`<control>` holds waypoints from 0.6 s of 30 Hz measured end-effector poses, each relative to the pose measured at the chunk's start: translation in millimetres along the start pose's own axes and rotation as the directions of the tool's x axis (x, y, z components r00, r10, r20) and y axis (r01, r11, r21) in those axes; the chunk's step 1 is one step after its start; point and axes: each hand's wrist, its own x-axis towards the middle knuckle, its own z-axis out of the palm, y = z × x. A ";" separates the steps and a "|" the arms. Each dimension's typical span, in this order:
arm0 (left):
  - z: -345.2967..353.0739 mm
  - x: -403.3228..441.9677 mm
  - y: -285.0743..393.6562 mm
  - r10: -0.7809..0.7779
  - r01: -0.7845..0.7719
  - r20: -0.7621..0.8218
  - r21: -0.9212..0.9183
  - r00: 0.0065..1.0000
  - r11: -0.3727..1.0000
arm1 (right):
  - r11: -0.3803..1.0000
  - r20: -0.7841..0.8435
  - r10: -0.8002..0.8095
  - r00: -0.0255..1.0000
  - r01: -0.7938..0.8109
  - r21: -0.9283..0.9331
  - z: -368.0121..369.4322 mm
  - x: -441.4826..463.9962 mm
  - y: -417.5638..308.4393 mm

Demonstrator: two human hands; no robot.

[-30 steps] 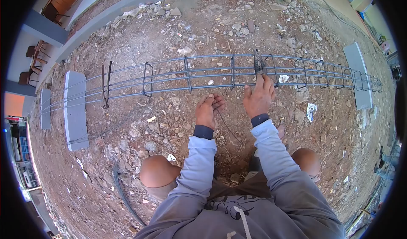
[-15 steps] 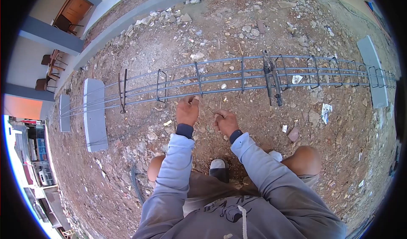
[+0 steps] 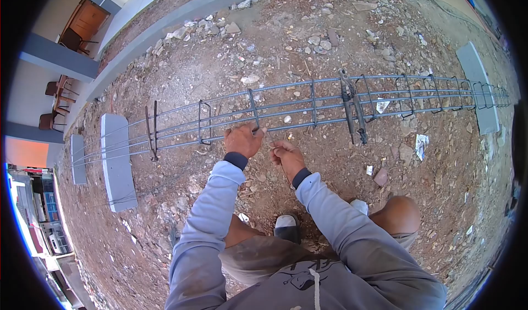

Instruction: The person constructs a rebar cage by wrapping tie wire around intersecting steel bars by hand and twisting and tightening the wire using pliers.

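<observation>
Two bare hands work low over a cage of bars: the left hand (image 3: 243, 140) curls at the near bar (image 3: 291, 127), by the foot of a stirrup (image 3: 252, 103), though what its fingers grip cannot be told. Beside it, the right hand (image 3: 287, 159) has fingertips pressed together, any wire too fine to confirm. Pincers (image 3: 346, 92) lie across the bars, which rest on blocks (image 3: 117, 161) above rubble. Stirrups stand spaced along the right-hand run; leftward, a pair (image 3: 155, 128) leans together, seemingly unspaced. Which joints are tied is too small to tell.
</observation>
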 end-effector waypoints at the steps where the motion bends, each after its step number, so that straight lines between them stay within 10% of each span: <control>1: -5.4 2.2 -0.5 -0.020 0.021 0.068 -0.020 0.998 1.000 | 1.000 0.020 -0.010 1.000 0.010 0.002 3.0 3.0 -1.3; 18: 7.0 13.7 -40.4 0.114 -0.090 0.059 -0.313 0.992 0.945 | 0.985 0.101 -0.150 0.984 0.157 -0.068 16.3 43.3 -4.2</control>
